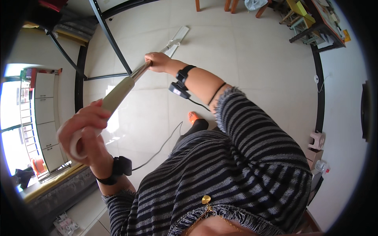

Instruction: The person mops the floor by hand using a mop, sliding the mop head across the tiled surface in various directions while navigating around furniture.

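A flat floor mop slants across the view, its metal pole (141, 71) running from upper right to lower left. My left hand (85, 132) is wrapped around the top end of the pale green handle grip (118, 93), close to the camera and slightly blurred. Farther down, my right hand (159, 62) is closed around the bare metal pole. The long whitish mop head (183, 33) rests on the glossy tiled floor (254, 70) ahead of me. A white bracket joins the pole to the head. Both wrists carry strapped black devices with cables.
A black metal frame (113, 41) stands on the floor to the left of the mop. Wooden legs (198, 5) show at the far edge, and stools (304, 26) sit by a table upper right. A thin cable (165, 144) hangs beside my legs. Boxes (313, 155) line the right wall.
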Motion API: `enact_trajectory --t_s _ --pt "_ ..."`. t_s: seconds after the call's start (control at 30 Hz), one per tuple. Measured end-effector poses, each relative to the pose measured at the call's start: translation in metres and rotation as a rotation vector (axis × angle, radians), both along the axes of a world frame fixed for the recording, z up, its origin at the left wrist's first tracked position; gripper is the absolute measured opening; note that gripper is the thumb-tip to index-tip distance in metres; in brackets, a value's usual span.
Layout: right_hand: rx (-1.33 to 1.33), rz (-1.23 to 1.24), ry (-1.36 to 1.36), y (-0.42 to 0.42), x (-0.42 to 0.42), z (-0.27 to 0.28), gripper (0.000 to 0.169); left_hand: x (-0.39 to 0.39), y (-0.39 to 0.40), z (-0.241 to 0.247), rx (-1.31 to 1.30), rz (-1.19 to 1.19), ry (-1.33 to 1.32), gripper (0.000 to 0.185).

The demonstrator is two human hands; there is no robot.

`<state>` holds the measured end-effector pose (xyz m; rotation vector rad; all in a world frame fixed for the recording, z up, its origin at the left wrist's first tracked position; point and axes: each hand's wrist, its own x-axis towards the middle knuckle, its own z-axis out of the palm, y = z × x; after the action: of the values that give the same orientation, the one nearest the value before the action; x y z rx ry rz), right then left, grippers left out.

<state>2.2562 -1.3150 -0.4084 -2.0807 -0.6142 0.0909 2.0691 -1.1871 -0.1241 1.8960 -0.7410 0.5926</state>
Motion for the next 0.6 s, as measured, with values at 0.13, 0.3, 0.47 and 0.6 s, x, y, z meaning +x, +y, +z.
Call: enact_trajectory --t_s 0.13,0.3,0.47,0.6 --pt "0.022 -0.008 0.012 -0.001 -0.008 -0.014 0.023 0.0 -0.007 -0.017 -0.005 0.006 -0.03 0.017" --pt "0.004 -0.033 0.03 -0.039 -0.046 0.013 0.026 -0.015 -0.019 0.013 -0.158 0.025 -0.039 0.023" --pt "0.003 -0.229 -0.014 -0.121 -0.087 0.045 0.024 0.017 -0.035 0.054 -0.347 0.121 0.062 0.017" --pt "0.006 -0.422 -0.061 -0.187 -0.124 0.049 0.019 0.06 -0.028 0.073 -0.66 -0.34 0.366 0.021"
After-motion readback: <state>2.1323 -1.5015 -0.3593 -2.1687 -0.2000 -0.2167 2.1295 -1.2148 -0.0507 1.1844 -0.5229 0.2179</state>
